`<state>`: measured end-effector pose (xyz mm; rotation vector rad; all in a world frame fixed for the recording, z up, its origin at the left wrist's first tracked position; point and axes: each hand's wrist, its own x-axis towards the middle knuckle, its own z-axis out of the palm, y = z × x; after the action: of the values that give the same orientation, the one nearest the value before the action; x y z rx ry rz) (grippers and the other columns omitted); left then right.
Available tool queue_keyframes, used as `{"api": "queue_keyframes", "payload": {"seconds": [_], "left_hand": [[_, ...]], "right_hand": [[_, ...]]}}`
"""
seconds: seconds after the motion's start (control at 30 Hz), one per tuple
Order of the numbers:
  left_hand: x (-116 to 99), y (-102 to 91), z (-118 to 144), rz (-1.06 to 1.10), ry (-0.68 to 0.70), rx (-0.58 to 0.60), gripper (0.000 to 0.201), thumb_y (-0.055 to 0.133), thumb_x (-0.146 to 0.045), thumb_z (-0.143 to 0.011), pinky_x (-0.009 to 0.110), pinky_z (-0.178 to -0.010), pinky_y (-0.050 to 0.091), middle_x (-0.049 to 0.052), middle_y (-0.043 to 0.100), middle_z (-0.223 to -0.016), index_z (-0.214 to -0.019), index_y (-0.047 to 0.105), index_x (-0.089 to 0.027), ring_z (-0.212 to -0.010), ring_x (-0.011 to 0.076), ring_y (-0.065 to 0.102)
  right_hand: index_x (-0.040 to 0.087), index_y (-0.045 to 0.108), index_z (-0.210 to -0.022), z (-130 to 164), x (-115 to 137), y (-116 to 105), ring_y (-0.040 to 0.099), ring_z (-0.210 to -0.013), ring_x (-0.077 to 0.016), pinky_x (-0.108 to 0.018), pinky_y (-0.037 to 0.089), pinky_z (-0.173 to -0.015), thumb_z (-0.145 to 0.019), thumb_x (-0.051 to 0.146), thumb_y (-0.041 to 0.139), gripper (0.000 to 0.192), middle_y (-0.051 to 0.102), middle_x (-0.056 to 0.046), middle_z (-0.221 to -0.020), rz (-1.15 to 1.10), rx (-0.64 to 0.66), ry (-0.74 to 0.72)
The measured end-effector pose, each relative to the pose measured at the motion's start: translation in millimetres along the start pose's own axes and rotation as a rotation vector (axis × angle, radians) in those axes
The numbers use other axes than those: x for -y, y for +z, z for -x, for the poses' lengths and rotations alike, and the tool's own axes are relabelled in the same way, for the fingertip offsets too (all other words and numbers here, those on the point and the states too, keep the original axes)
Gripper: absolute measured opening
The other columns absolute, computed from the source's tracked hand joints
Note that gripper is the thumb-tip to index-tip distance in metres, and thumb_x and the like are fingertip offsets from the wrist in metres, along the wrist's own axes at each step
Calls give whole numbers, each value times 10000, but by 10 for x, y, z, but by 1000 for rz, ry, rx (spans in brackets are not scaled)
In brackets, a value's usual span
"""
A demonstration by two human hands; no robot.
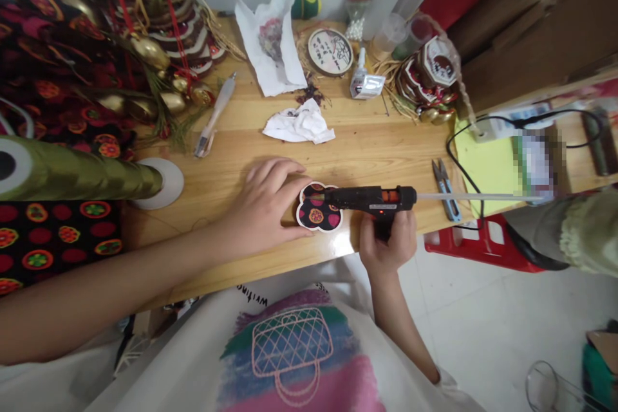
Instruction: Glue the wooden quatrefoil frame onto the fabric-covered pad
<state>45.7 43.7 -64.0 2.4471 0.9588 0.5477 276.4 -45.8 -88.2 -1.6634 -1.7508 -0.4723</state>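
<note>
A small flower-shaped piece (316,215), black with a colourful printed pattern and a pale rim, lies at the table's front. My left hand (270,203) grips its left side between thumb and fingers. My right hand (390,241) is closed round the handle of a black hot glue gun (360,197), whose small light glows orange. A long translucent glue stick (458,196) juts from the gun's back end. The nozzle points left, over the upper part of the flower-shaped piece; whether it touches the surface I cannot tell.
Crumpled white paper (300,122), a pen-like tool (215,114) and a glue tube (365,82) lie beyond my hands. Thread snips (447,190) rest at right near a black cable (451,141). A green ribbon roll (87,170) and patterned cloth (53,238) occupy the left.
</note>
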Motion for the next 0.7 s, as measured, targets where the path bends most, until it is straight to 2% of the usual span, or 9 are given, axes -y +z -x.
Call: {"api": "queue_keyframes", "payload": {"seconds": [0.2,0.27,0.37,0.7], "left_hand": [[-1,-3,-8,37,-16,9,641,767,-527,-731,541,-1029,384,163,569,-1259,-1226,603,-155,-1204,354,496],[1,-3,-5,46,-27,19,639,763,-535,-731,547,-1038,378,153,566,-1269,-1236,600,-179,-1211,351,493],[3,-2,0,30,-18,14,655,765,-535,-730,544,-1030,385,169,567,-1263,-1233,596,-151,-1203,352,499],[3,3,-2,4,-3,2,659,745,-565,-743,519,-1023,390,166,569,-1253,-1227,594,-142,-1203,342,497]], "right_hand": [[224,439,-1389,19,-15,15,549,-668,-166,-283,471,-574,-814,197,641,610,602,-46,-840,5,-31,-18],[221,461,-1361,23,-17,14,572,-682,-174,-285,476,-568,-820,234,660,576,612,-52,-844,14,-12,-20],[207,490,-1322,21,-12,5,595,-715,-187,-286,479,-574,-820,271,688,543,620,-57,-843,14,1,-9],[186,503,-1299,-11,27,2,565,-691,-170,-285,480,-608,-815,357,723,559,607,-47,-828,22,22,22]]}}
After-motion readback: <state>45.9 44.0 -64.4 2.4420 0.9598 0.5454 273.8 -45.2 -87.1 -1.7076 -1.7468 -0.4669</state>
